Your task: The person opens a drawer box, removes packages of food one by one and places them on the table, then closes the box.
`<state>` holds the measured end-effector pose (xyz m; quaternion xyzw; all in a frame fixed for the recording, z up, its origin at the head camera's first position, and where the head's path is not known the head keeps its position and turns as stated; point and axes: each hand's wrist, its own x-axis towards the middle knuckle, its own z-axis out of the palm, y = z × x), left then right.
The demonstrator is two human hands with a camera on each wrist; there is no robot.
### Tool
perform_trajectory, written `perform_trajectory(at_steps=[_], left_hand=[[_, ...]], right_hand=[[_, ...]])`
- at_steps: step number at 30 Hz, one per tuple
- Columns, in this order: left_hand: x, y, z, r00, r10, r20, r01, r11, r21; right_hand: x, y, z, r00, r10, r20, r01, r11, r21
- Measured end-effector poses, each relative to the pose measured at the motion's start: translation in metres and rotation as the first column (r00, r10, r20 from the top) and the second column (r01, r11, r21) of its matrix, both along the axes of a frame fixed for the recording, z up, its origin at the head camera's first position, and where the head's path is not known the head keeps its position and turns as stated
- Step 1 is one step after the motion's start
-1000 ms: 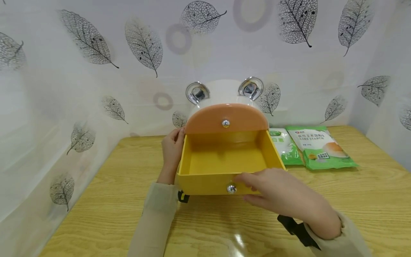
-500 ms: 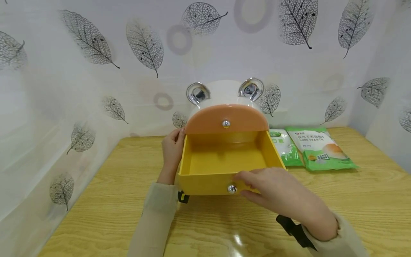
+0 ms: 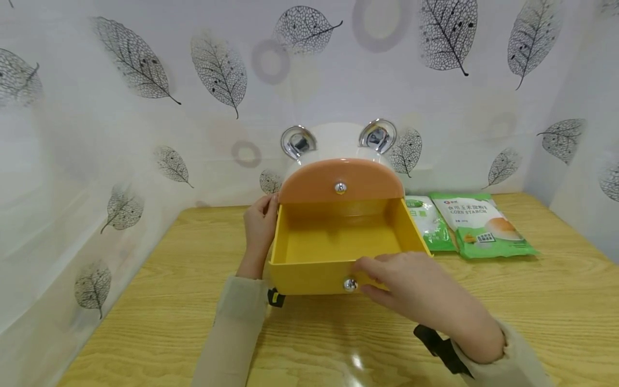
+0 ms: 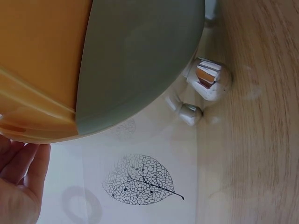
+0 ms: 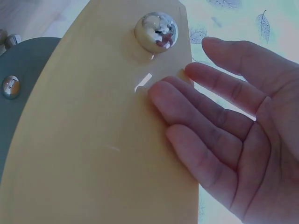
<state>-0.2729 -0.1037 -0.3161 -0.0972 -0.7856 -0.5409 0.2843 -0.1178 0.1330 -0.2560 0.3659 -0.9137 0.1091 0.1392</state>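
A small drawer cabinet with a white top (image 3: 338, 140) stands on the table. Its yellow drawer (image 3: 309, 277) is pulled out, bare inside, below a closed orange drawer (image 3: 309, 185). A grey-green drawer front (image 4: 135, 60) shows below it in the left wrist view. My left hand (image 3: 261, 226) rests its fingertips against the cabinet's left side. My right hand (image 3: 425, 290), fingers loosely bent, is at the yellow drawer's front, right of the silver knob (image 3: 350, 285). In the right wrist view, fingertips (image 5: 161, 95) lie against that front, with the thumb extended.
To the right of the cabinet, a corn starch bag (image 3: 488, 226) lies beside another green and white bag (image 3: 430, 223). Silver feet (image 4: 210, 79) hold the cabinet up on the wooden table (image 3: 159, 301). A leaf-patterned curtain (image 3: 217, 134) hangs close behind and at both sides.
The right forearm has shifted slightly left, and the head view has tilted a little. The yellow drawer stays pulled out, and the left hand keeps its place.
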Motion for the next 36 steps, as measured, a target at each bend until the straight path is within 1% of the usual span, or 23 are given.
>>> perform_trajectory(at_steps=[4, 12, 17, 19, 23, 26, 32, 36], left_hand=[[0.0, 0.0, 0.0, 1.0, 0.005, -0.002, -0.005, 1.0, -0.001], [0.001, 0.001, 0.0, 1.0, 0.005, -0.013, -0.005, 1.0, 0.002], [0.001, 0.001, 0.0, 1.0, 0.004, -0.013, -0.004, 1.0, 0.0], [0.001, 0.001, 0.0, 1.0, 0.003, -0.014, -0.003, 1.0, 0.0], [0.001, 0.001, 0.0, 1.0, 0.001, -0.02, -0.001, 1.0, 0.006], [0.001, 0.001, 0.0, 1.0, -0.004, -0.017, 0.004, 1.0, 0.01], [0.001, 0.001, 0.0, 1.0, -0.001, -0.013, 0.001, 1.0, 0.009], [0.001, 0.001, 0.0, 1.0, -0.004, -0.004, 0.004, 1.0, 0.014]], right_hand=[[0.0, -0.004, -0.001, 1.0, 0.011, 0.021, -0.011, 1.0, 0.013], [-0.003, -0.012, -0.004, 0.99, 0.016, 0.139, -0.028, 0.996, 0.088], [-0.004, -0.015, -0.006, 0.984, 0.021, 0.177, -0.042, 0.992, 0.117], [-0.005, -0.017, -0.007, 0.985, 0.02, 0.172, -0.042, 0.992, 0.122], [-0.007, -0.019, -0.009, 0.993, 0.014, 0.118, -0.03, 0.991, 0.129], [-0.007, -0.019, -0.009, 0.996, 0.003, 0.093, -0.016, 0.991, 0.134], [-0.007, -0.019, -0.009, 0.998, 0.008, 0.065, -0.016, 0.992, 0.123], [-0.009, -0.019, -0.011, 1.0, 0.014, 0.011, -0.016, 0.993, 0.117]])
